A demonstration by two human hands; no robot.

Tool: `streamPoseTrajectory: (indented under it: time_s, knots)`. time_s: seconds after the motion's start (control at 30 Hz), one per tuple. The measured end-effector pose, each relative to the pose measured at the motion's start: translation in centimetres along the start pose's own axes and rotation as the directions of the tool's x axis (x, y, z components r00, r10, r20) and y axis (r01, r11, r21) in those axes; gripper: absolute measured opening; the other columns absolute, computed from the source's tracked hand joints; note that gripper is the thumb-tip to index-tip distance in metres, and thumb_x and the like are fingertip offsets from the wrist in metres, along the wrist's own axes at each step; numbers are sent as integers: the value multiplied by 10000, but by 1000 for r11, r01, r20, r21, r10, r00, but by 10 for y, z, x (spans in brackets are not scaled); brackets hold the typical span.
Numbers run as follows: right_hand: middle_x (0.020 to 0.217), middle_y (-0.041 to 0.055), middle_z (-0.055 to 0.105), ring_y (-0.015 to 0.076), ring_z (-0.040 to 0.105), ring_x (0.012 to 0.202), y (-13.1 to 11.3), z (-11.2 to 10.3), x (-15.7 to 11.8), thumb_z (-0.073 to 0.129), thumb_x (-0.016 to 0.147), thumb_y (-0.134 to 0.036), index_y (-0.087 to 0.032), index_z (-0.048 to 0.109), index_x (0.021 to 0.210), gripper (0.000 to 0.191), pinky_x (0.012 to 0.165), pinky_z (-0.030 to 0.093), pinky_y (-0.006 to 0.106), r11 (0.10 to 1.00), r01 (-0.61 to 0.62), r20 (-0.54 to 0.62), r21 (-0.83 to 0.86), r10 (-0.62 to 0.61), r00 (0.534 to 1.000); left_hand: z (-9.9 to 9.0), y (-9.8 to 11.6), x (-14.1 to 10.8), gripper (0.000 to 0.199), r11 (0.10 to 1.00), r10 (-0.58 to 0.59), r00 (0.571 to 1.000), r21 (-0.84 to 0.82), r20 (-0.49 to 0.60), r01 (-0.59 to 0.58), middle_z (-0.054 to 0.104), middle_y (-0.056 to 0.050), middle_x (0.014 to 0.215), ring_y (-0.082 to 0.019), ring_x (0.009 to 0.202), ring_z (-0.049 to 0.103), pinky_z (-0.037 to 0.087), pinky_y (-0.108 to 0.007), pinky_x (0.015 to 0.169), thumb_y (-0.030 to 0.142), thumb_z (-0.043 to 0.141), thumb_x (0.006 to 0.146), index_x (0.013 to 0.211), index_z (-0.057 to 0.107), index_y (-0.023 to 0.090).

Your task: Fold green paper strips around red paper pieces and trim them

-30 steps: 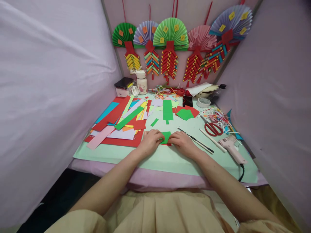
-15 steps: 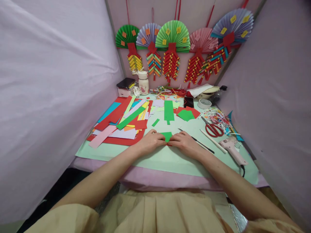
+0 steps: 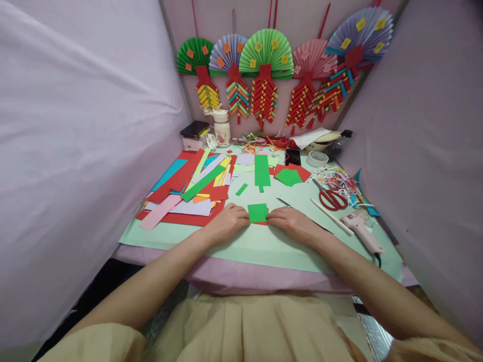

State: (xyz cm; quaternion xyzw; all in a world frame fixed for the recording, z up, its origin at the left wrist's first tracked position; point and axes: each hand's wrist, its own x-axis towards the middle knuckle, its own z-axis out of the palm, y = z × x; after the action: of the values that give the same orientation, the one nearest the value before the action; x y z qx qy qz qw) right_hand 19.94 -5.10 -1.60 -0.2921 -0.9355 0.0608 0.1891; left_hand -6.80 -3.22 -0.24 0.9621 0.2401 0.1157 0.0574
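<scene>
Flanking a green square point(image 3: 257, 212), my left hand point(image 3: 232, 219) and right hand point(image 3: 290, 222) rest on the pale green mat point(image 3: 245, 247), near its front edge. The square lies flat, directly between my fingertips, its sides nearly equal, so it has no clear long axis. Neither hand is plainly nearer: my left meets it by the near left corner, my right along the right edge. Red paper point(image 3: 260, 223) shows from beneath on the near side, with a sliver at the right.

My fingers are bent, neither hand clenched into a fist; whether they pinch the paper or only press against it, I cannot tell. A dark-tipped tool point(image 3: 284, 202) lies just beyond my right hand, partly hidden by it. Past the square, a green strip point(image 3: 262, 171) stretches lengthwise away from me.

Containers line the back. A white bottle point(image 3: 222, 129) stands upright with its lid on, whatever it holds out of sight. To its left, a white box point(image 3: 191, 144) has a dark object point(image 3: 194, 128) on top. At right rear, a bowl point(image 3: 319, 147) sits partly behind a white sheet point(image 3: 310, 139); its contents I cannot make out.
</scene>
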Motion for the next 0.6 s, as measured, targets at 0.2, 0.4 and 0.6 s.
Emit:
streamPoseTrajectory:
  time_s: [0.2,0.4,0.6]
  knots:
    - [1154,78,667,214,605,1077,4,-2,-9,395,941,-159,-237,664,1079,312,930,492,419,997,-49,-26,64,50,998,-3,0,-1,246,998,-2,1000,63,20,1,681,-53,996,-205,997,535,299,-363,821,187,434,944,942,677,224]
    - [1104,95,670,210,607,1038,-6,-2,0,362,917,-88,-228,649,1080,359,878,504,409,992,-89,-170,88,103,980,-2,3,6,298,996,-84,993,-24,-87,82,653,-69,1049,-183,1023,551,354,-336,868,89,399,909,994,659,206]
    - [1058,82,669,201,588,973,-8,5,12,397,945,-143,-228,658,1081,306,850,486,382,999,0,-58,35,2,998,14,3,17,268,999,25,998,-38,-62,-27,666,-71,1050,-183,979,578,421,-321,856,159,435,935,1070,663,199]
